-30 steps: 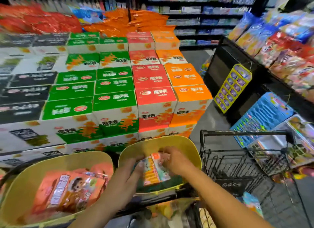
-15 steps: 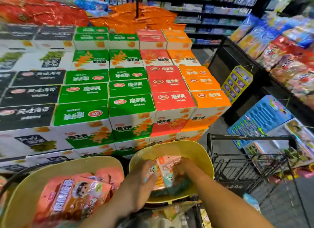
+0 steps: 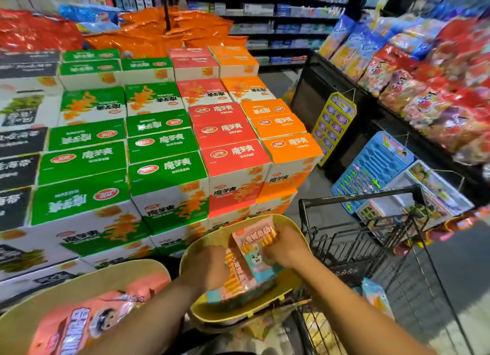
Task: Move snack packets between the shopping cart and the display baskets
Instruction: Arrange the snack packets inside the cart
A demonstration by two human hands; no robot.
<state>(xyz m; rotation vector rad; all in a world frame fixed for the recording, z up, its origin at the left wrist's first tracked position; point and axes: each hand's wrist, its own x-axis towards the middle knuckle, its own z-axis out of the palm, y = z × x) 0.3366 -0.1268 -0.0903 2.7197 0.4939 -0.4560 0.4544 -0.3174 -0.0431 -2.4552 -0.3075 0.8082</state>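
Since the frame 0.5 s ago our right hand point(image 3: 285, 244) has lifted the top pink snack packet w/ a teal cartoon figure point(image 3: 256, 251) higher, so its upper edge now stands above the far rim of the round yellow plastic display basket point(image 3: 294, 223); it lay lower in the basket then. Right fingers curl round the packet's right edge, gripping it. Our left hand point(image 3: 209, 268) is inside the same basket, on the left side, fingers bent over a second pink-and-orange snack packet point(image 3: 234, 280) lying under the first; we hold it too, though the fingertips are hidden. Both packets are in that basket, near its middle.

Left of the basket, nearer us, sits a second round yellow basket point(image 3: 87, 278) w/ large pink packets showing a cartoon child point(image 3: 79, 325). Right of the first basket, just beside it, stands the black wire shopping cart point(image 3: 358, 238), w/ a pale blue packet point(image 3: 375, 297) low inside. Behind the basket rise stacked cardboard snack boxes w/ green, red & orange tops point(image 3: 169, 153). Beyond the cart, a dark shelf unit w/ hanging toy cards & bagged snacks point(image 3: 413, 95).
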